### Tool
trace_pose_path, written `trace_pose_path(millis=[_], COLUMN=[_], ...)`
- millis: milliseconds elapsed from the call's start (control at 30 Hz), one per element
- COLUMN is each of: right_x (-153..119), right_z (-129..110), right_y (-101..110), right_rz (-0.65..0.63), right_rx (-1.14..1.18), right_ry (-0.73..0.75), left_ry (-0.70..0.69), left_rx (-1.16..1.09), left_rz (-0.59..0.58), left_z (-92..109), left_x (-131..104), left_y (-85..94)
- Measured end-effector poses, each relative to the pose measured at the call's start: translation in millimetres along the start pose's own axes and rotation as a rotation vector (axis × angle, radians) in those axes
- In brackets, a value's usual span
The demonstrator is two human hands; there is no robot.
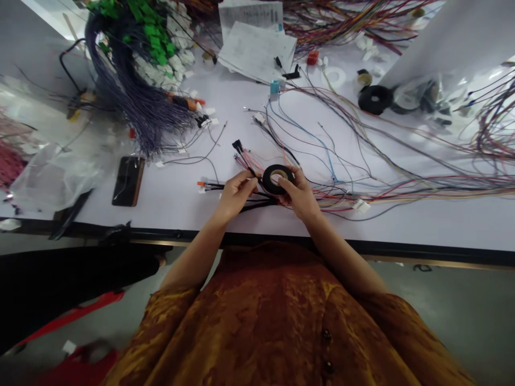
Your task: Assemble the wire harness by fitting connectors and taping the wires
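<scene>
Tape roll (pixel 266 180), right edge pinched in right grip (pixel 302 198), left grip (pixel 234 194) pinching dark wires (pixel 247 163) alongside

The left hand (pixel 234 194) covers part of the black wires (pixel 253 172) it pinches; whether tape lies between its fingertips is too small to tell. At its 3 o'clock, the tape roll (pixel 266 180) and the right hand (pixel 302 197) hide a stretch of the wiring. Towards 12 o'clock, the print on a sheet (pixel 250 12) is too small to read, and the top edge cuts it off. The pink wires (pixel 8 163) at 9 o'clock and the coloured wires (pixel 491 134) at 2 o'clock run out of view.
</scene>
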State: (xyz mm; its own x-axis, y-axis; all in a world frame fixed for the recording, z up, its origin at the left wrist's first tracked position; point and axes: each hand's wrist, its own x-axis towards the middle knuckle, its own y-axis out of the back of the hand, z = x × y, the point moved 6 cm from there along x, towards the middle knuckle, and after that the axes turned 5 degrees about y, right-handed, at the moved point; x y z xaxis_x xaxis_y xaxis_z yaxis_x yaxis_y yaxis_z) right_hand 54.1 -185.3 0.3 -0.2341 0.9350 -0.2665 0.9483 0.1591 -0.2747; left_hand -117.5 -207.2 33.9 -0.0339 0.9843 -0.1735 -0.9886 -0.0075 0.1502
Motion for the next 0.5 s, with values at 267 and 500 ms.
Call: trace_pose_path(millis=[267, 500], right_x=[-67.7, -10.7], right_z=[-1.2, -3.8], right_y=[-15.9, -19.7], right_rz=[-0.161, -0.103], right_rx=[-0.496, -0.112], right_ry=[0.438, 0.094], left_ry=[0.020, -0.496], left_rx=[0.166, 0.804], left_rz=[0.120, -0.126], left_z=[27.8, 49.9], left_x=[-0.2, -51.1], left_y=[-0.1, -33.0])
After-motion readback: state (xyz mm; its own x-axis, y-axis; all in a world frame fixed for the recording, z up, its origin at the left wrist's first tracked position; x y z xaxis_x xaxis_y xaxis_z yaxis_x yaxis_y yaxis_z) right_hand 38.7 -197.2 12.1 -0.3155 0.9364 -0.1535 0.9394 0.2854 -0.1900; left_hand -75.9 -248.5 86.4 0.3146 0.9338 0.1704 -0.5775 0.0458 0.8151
